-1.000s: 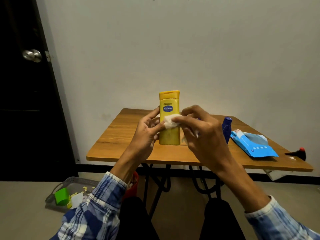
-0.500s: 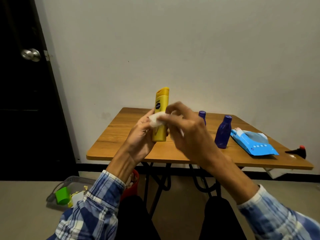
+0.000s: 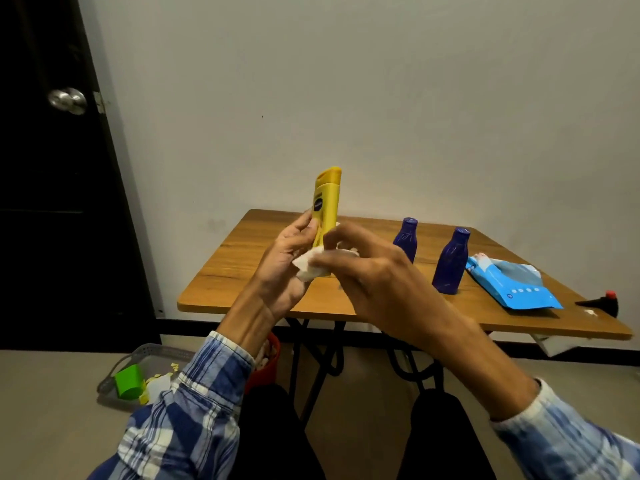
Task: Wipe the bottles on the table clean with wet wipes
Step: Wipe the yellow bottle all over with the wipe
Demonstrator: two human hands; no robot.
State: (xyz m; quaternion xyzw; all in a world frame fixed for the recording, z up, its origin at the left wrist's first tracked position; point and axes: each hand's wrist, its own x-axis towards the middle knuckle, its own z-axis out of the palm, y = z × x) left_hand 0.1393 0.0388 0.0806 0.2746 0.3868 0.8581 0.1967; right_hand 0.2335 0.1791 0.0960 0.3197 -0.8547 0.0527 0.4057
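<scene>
**Entry: yellow bottle, mid-wipe**

Head view. My left hand (image 3: 287,261) grips the yellow bottle (image 3: 327,202), which is nearly upright over the desk (image 3: 242,282). My right hand (image 3: 374,271) pinches the wipe (image 3: 308,266) against its lower body. Since a second ago the bottle has turned edge-on and the wipe sits lower, so I judge a fresh side is being cleaned. The bottle's base is hidden behind my hands.

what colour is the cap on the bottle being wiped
Yellow, matching the bottle; the head view shows its cap clearly.
</scene>
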